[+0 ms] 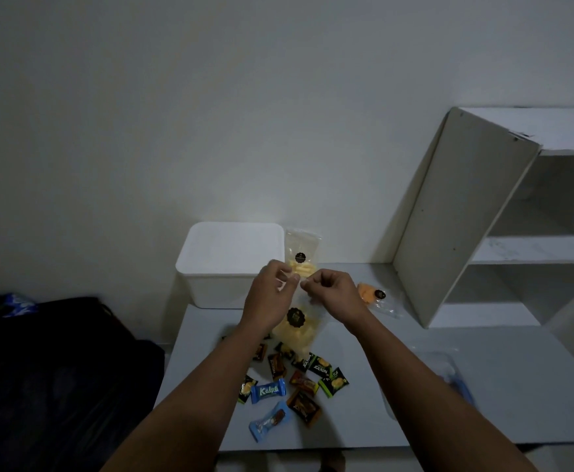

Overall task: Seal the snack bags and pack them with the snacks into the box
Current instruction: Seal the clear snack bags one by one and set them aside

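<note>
My left hand (273, 292) and my right hand (333, 292) pinch the top edge of a clear snack bag (300, 330) of yellow sticks with a dark round label, holding it upright above the white table (483, 386). A second clear bag of yellow sticks (302, 248) leans against the wall behind it. A third bag with orange snacks (372, 296) lies to the right. The white box (224, 267) stands at the table's far left. Several small wrapped snacks (289, 383) lie scattered near the front, including a blue one (267, 391).
A white shelf unit (483, 216) stands at the right, on the table's far side. A clear lid with a blue clip (449, 379) lies on the right of the table. Dark bedding (57, 369) fills the left. The wall runs right behind the box.
</note>
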{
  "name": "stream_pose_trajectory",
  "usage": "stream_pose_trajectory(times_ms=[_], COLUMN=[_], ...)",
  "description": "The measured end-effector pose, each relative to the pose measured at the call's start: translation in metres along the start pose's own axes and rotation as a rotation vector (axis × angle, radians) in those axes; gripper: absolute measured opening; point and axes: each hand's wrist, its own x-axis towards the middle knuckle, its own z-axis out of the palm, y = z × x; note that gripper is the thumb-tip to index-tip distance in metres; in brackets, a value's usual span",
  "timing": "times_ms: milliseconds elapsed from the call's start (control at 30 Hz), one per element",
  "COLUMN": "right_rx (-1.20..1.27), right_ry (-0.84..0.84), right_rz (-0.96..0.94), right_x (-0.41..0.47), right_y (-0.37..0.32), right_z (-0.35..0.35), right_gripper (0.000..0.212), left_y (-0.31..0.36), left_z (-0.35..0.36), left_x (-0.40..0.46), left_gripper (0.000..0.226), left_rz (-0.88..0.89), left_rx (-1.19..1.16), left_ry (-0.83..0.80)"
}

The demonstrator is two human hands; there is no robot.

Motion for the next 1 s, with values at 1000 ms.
stream_pose_trajectory(times_ms=[1000], right_rx=[0.177], right_ry=[-0.15], right_rz=[0.031], right_x=[-0.006], right_y=[-0.03], right_z=[-0.004], right_gripper=[0.012], left_y=[0.021], left_z=[-0.011], left_x=[0.001], left_gripper=[0.024], left_rz=[-0.223], left_rx=[-0.388], left_ry=[-0.237])
